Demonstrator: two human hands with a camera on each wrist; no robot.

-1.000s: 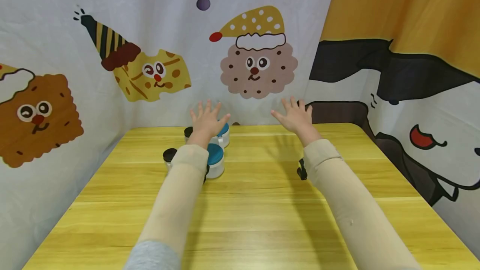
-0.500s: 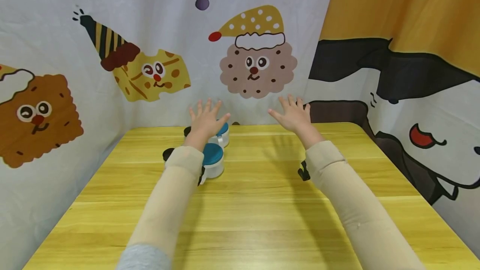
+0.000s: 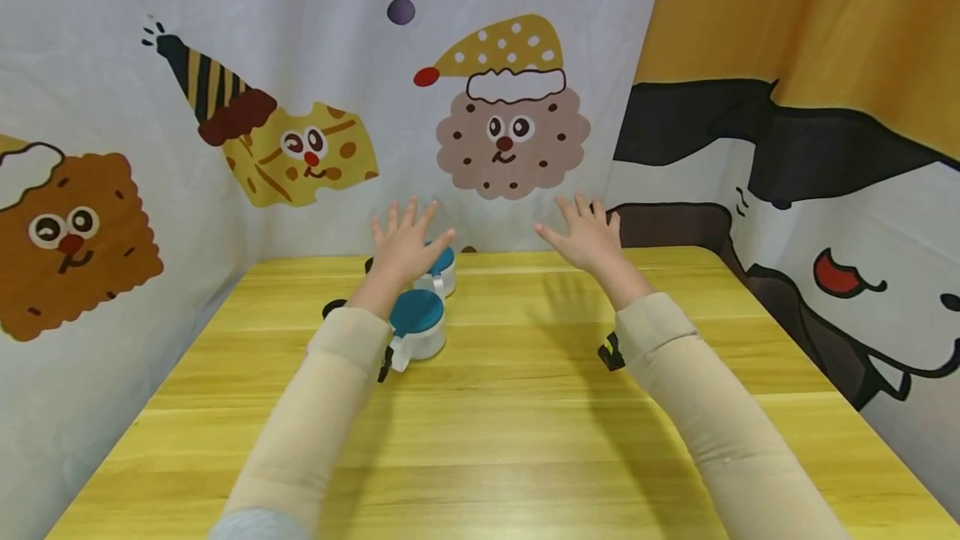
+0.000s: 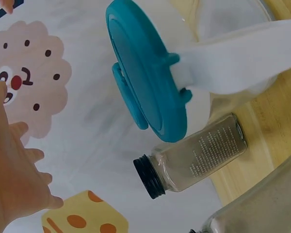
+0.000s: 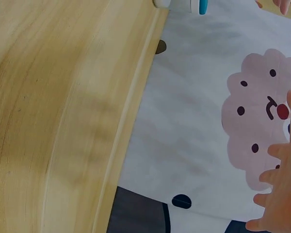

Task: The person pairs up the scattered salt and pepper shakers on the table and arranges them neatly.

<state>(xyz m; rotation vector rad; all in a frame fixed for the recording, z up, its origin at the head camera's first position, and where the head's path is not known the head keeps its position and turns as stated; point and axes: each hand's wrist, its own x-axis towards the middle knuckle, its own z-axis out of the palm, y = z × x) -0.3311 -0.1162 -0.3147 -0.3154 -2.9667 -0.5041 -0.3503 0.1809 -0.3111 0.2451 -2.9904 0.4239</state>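
In the head view my left hand [image 3: 401, 252] hangs in the air with fingers spread, holding nothing. Below it on the table stand two white-handled jars with teal lids, a near jar [image 3: 420, 332] and a far jar [image 3: 441, 273]. The left wrist view shows one teal lid [image 4: 145, 73] close up, beside a clear square bottle [image 4: 199, 158] with a black cap; part of a second bottle [image 4: 262, 208] lies at the corner. Forearm and sleeve hide most of the bottles in the head view. My right hand [image 3: 591, 238], fingers also spread, is raised over the table's far right, touching nothing.
The wooden table [image 3: 495, 448] runs back to a printed cloth [image 3: 315, 7] with cartoon food on it, which also hangs along both sides. Under the right cuff shows a small black object [image 3: 612, 352] with a yellow mark.
My left hand and forearm have shifted slightly left, uncovering more of the near teal-lidded jar and its white handle. The right forearm has moved a little outward; both hands stay spread.
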